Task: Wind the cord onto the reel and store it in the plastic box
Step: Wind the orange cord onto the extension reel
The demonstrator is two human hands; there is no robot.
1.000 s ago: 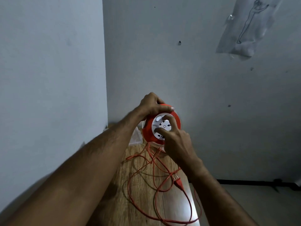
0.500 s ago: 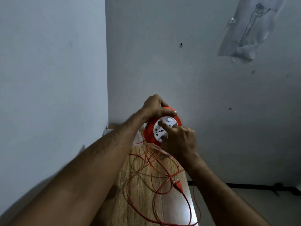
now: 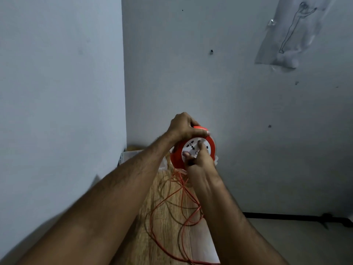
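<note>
The right hand [image 3: 198, 161] presses its fingertips on the white socket face of the round orange plastic cord reel [image 3: 193, 148]; the left hand [image 3: 183, 127] is clamped over the reel's upper rim, holding it above the wooden bench [image 3: 164, 213]. The thin orange cord [image 3: 183, 203] hangs in loose loops onto the bench. Winding should go best with the rim held steady and the face turned evenly, so the loops feed without knotting. The clear plastic box [image 3: 126, 157], apparently behind the left forearm, waits near the wall.

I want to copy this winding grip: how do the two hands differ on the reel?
The left hand wraps over the reel's orange rim from above; the right hand sits on the white socket face, fingers pressed into it. The left comes from the upper left, the right from below. Both touch the reel.
</note>
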